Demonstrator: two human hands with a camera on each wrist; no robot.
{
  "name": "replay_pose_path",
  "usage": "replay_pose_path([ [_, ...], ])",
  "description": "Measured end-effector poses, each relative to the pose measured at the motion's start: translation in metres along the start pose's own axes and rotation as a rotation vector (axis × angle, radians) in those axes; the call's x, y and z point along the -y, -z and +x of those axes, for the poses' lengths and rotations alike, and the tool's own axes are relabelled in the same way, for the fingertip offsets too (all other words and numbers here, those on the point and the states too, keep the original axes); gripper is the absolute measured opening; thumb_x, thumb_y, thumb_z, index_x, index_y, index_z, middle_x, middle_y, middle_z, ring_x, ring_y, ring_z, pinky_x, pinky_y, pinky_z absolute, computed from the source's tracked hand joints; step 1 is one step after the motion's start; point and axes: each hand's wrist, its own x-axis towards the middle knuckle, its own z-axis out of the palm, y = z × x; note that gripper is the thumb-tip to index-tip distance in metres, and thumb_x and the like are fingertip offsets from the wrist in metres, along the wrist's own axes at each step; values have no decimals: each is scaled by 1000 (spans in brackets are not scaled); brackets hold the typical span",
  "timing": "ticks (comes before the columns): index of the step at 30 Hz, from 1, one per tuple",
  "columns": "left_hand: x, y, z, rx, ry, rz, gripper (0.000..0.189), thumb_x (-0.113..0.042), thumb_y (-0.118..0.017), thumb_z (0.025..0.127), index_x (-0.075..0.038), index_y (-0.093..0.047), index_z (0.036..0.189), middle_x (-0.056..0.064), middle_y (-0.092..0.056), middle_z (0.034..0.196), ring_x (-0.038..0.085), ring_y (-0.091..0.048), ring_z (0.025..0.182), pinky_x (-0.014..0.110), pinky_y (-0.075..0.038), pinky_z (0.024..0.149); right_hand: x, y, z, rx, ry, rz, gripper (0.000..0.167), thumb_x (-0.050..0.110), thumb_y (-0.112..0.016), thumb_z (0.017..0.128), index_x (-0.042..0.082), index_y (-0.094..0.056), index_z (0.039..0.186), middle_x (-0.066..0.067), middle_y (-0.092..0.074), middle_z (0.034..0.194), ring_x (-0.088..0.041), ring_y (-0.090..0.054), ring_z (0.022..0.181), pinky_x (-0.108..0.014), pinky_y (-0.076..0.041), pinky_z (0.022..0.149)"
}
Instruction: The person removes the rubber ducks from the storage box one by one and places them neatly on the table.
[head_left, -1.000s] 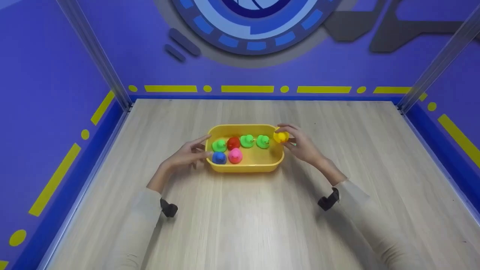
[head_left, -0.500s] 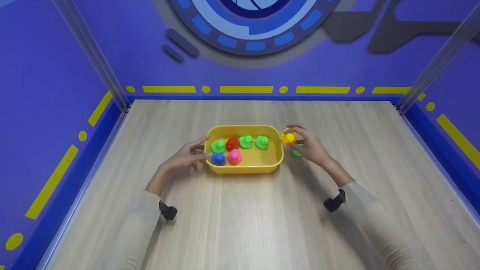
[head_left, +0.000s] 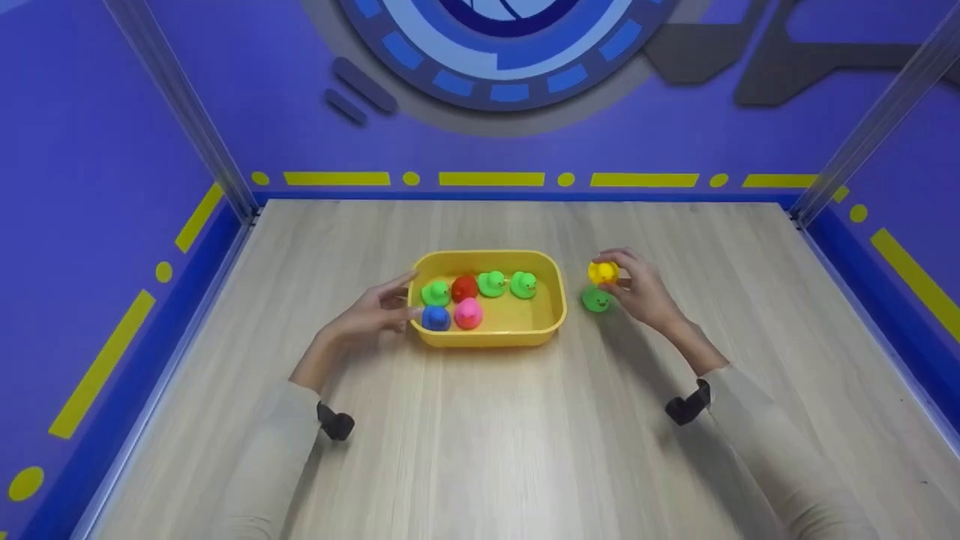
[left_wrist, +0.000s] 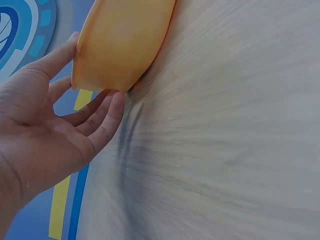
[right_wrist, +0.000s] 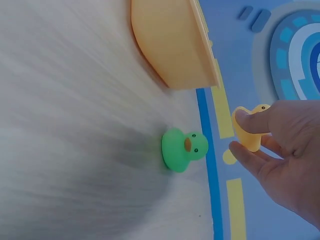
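The yellow tub looks to me like moulded plastic, smooth-walled, with a soft gloss along its rim. The green duck to its right and the yellow duck have smooth, rubbery-looking skins; the pink duck inside the tub looks much the same. The desk shows pale wood grain, mostly matt, with a faint sheen at the near middle. Smooth metal posts flank the far wall; the sleeves are matt cloth.

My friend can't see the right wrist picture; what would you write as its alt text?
A person's right hand pinches a yellow toy duck; nearby, a green toy duck sits on a pale wood-grained table beside a yellow rounded-corner tub.
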Motion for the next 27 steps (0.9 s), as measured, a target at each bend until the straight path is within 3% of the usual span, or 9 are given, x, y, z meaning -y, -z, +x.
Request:
replay_pose_path([
  [3, -2, 0, 1, -8, 5, -6, 82, -26, -72, 96, -22, -25, 164, 16, -40, 159, 33, -47, 139, 44, -54, 107, -6, 3, -2, -15, 1, -4, 38, -14, -69, 88, -7, -62, 126, -27, -58, 131, -41, -61, 122, -49, -59, 91],
  [7, -3, 1, 2, -26, 20, -11, 84, -28, -75, 94, -23, -27, 163, 8, -32, 167, 33, -34, 152, 48, -42, 119, -13, 5, -4, -45, 4, -4, 39, -16, -70, 87, -8, -63, 125, -28, -60, 128, -42, -62, 120, -50, -58, 91],
  [11, -3, 4, 3, -38, 25, -12, 85, -29, -75, 94, -22, -27, 163, 5, -27, 170, 31, -30, 155, 49, -35, 123, -19, 7, -6, -73, 17, -1, 40, -17, -70, 85, -10, -63, 124, -30, -60, 128, -44, -62, 118, -54, -57, 91],
  [19, -5, 4, 1, -53, 61, -35, 85, -31, -76, 93, -26, -28, 163, 0, -28, 169, 28, -29, 156, 49, -33, 125, -29, 12, -12, -76, 30, -47, 39, -15, -71, 86, -11, -62, 123, -29, -64, 124, -42, -62, 113, -57, -59, 89],
  [24, -7, -1, 2, -54, 48, -24, 84, -32, -75, 94, -23, -28, 163, 2, -28, 170, 28, -22, 158, 51, -25, 128, -36, 15, -19, -39, -58, -39, 39, -17, -68, 87, -12, -61, 125, -31, -62, 126, -44, -61, 115, -59, -56, 93],
  [27, -7, -4, 2, -41, 33, -43, 83, -28, -74, 95, -21, -27, 163, 3, -25, 170, 29, -21, 158, 50, -27, 127, -40, 15, -23, -7, -135, -26, 39, -15, -67, 89, -12, -60, 127, -31, -59, 129, -46, -59, 119, -58, -54, 98],
])
